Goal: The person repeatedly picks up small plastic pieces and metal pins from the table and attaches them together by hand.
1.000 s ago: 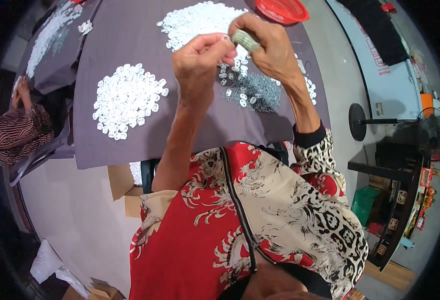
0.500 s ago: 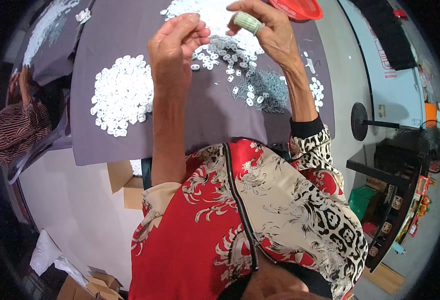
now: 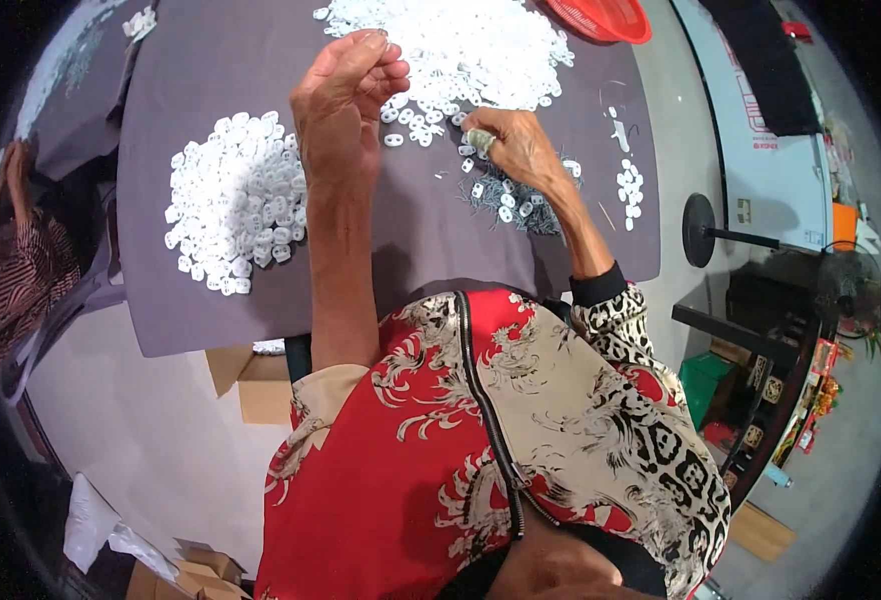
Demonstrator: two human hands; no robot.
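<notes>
My left hand (image 3: pixel 346 110) is raised over the table with thumb and fingers pinched; what it holds, if anything, is too small to make out. My right hand (image 3: pixel 521 145) is low over a pile of small grey pins (image 3: pixel 536 215), its fingers bent together. A pale green ribbed cover (image 3: pixel 480 140) sits on one of its fingers, and the fingertips' contents are hidden. Several small white oval pieces with holes lie on the pins. Beyond my hands spreads a large heap of white pieces (image 3: pixel 481 55). Another heap of white oval pieces (image 3: pixel 236 200) lies left of my left forearm.
A red plastic basket (image 3: pixel 601 22) stands at the far right of the grey-covered table (image 3: pixel 211 325). A few white pieces (image 3: pixel 631 190) lie near the right edge. Another person's hand (image 3: pixel 19 165) is at the far left. An opened cardboard box (image 3: pixel 264 390) stands below the front edge.
My right hand has come down and nearer, from above the large white heap to the grey pins. My left hand stays raised and pinched. The view has shifted slightly.
</notes>
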